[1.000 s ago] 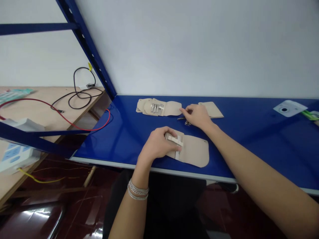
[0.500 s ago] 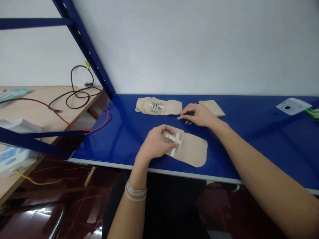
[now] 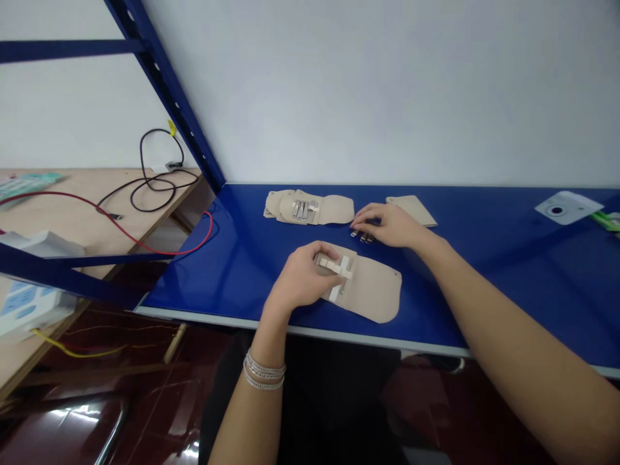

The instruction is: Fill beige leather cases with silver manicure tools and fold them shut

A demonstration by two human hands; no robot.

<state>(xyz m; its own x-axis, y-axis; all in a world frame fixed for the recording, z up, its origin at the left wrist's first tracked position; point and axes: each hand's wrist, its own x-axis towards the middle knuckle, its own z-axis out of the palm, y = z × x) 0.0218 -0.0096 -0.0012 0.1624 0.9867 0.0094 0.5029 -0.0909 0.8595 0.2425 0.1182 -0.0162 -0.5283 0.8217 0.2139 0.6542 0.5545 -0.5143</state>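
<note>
Left hand [image 3: 304, 276] was clamped on an open beige case [image 3: 375, 292], right hand [image 3: 388, 225] touched a small metal piece [image 3: 354, 234] on the blue bench [image 3: 232, 258], its grip unclear.

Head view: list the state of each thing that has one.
Near beige case: open, left hand on it
Far-left beige case: open, metal tools showing
Far-right beige case: looks folded shut
Loose metal pieces: lying beside right hand
Black cable: loosely looped
Red cable: slack, curving
</note>
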